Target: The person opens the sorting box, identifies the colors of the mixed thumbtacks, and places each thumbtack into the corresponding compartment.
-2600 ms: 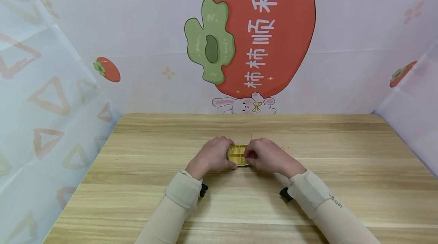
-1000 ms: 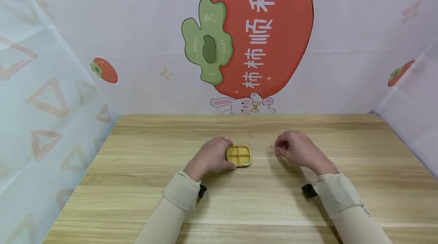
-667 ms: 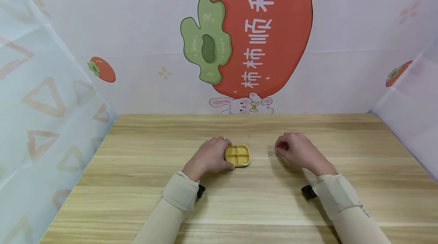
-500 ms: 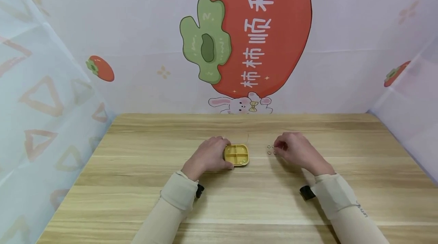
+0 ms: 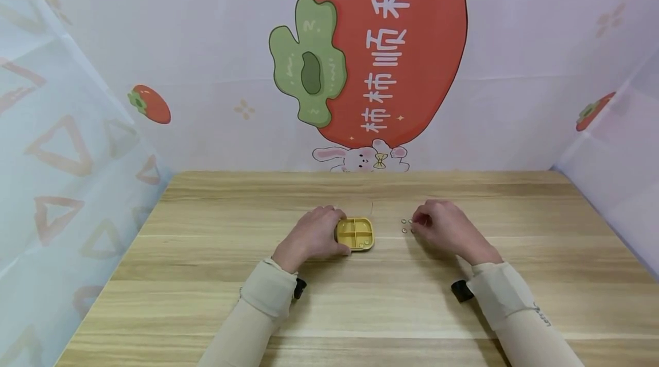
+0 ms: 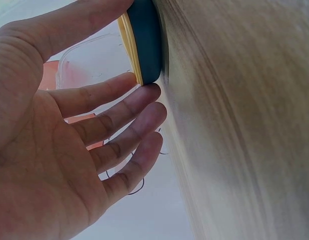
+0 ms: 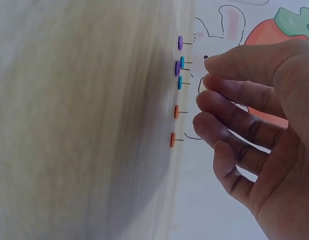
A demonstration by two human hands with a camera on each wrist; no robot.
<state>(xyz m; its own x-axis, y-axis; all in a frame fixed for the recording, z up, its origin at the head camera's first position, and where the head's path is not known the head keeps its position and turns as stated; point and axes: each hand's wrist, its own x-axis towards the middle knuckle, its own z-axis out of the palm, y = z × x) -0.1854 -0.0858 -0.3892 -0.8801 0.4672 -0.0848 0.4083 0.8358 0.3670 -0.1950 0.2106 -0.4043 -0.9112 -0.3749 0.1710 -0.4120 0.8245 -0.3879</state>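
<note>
My left hand (image 5: 312, 235) holds the left side of a small four-compartment box (image 5: 355, 234), thumb at its near edge and index finger at the far one. Two tacks (image 5: 364, 243) lie in its near right compartment. From the left wrist, the box (image 6: 144, 42) shows a teal body and yellow rim, with a clear lid (image 6: 89, 62) raised behind. My right hand (image 5: 448, 227) hovers at a group of thumbtacks (image 5: 404, 231). In the right wrist view its curved fingertips are just off the pins of purple, teal and orange thumbtacks (image 7: 177, 68), with nothing visible between them.
The wood-grain table (image 5: 329, 310) stretches out around both hands. A printed cloth backdrop (image 5: 221, 58) rises along the table's back edge, and further cloth panels (image 5: 618, 184) close off the sides.
My right hand has left the box's right compartments and moved right to the thumbtacks, where it has stayed for the last second. The left hand keeps its hold on the box.
</note>
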